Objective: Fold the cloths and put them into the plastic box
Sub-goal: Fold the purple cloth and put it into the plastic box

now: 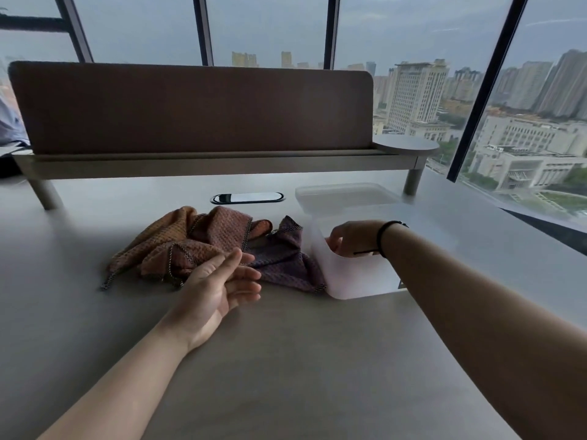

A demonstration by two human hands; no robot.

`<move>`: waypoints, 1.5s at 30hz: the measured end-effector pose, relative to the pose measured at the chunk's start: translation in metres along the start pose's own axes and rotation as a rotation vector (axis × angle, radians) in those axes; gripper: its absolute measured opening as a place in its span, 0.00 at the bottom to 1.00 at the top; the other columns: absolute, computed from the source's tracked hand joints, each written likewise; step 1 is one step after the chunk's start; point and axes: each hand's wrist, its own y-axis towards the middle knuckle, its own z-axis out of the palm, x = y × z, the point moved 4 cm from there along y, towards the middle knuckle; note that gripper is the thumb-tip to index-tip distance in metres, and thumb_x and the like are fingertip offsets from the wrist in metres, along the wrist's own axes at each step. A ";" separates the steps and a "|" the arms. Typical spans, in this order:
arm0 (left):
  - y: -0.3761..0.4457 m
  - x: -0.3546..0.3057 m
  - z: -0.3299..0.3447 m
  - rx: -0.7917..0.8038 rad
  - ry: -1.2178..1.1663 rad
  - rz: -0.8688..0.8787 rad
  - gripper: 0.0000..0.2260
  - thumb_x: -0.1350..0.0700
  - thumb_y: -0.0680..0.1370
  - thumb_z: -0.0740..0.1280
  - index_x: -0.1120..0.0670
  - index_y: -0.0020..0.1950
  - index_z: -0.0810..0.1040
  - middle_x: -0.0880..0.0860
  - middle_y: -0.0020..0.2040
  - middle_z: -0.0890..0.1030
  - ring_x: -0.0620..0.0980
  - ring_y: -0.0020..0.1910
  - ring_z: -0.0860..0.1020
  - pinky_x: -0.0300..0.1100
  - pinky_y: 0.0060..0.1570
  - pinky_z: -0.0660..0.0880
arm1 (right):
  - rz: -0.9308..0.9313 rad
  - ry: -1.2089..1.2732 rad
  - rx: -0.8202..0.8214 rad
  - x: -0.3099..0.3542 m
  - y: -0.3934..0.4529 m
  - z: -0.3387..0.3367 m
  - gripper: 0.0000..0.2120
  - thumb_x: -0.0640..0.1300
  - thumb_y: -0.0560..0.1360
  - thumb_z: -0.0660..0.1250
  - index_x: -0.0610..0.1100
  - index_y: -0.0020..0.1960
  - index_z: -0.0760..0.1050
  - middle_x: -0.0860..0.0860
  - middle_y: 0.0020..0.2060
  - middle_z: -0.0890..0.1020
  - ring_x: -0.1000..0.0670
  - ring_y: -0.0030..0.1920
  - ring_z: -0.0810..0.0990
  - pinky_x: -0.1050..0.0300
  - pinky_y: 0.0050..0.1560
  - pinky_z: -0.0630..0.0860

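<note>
My left hand (219, 287) hovers palm-up with fingers spread and loose, gripping nothing, just at the near edge of the crumpled cloths; the orange-brown cloth (168, 246) lies bunched on the grey table (286, 360), overlapping a reddish one (222, 227), with the purple cloth (279, 258) beside them, its edge touching the plastic box (352, 281); my right hand (352, 238) reaches down inside that translucent box, fingers curled, but whether they pinch anything I cannot tell, since the frosted wall blurs them; the box's lid (343, 195) rests just behind it.
</note>
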 end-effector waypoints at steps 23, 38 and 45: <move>0.002 0.006 -0.007 -0.051 1.179 0.378 0.20 0.51 0.76 0.67 0.53 0.66 0.76 0.51 0.65 0.78 0.49 0.66 0.74 0.40 0.69 0.67 | -0.294 0.041 -0.740 0.089 -0.021 0.116 0.12 0.52 0.74 0.61 0.48 0.52 0.78 0.49 0.47 0.78 0.44 0.50 0.77 0.50 0.48 0.73; -0.011 -0.006 -0.008 -0.172 1.015 0.442 0.06 0.53 0.78 0.69 0.52 0.41 0.77 0.47 0.39 0.81 0.44 0.41 0.78 0.39 0.44 0.73 | -0.373 0.180 -0.720 0.077 -0.057 0.116 0.17 0.62 0.72 0.64 0.50 0.51 0.78 0.53 0.49 0.83 0.49 0.52 0.79 0.54 0.51 0.76; -0.017 -0.010 -0.009 -0.054 0.531 0.271 0.11 0.48 0.75 0.68 0.55 0.39 0.75 0.53 0.36 0.74 0.45 0.38 0.72 0.42 0.43 0.69 | -0.383 0.339 -0.729 0.080 -0.062 0.115 0.24 0.66 0.77 0.53 0.49 0.45 0.78 0.55 0.46 0.77 0.49 0.47 0.79 0.52 0.46 0.76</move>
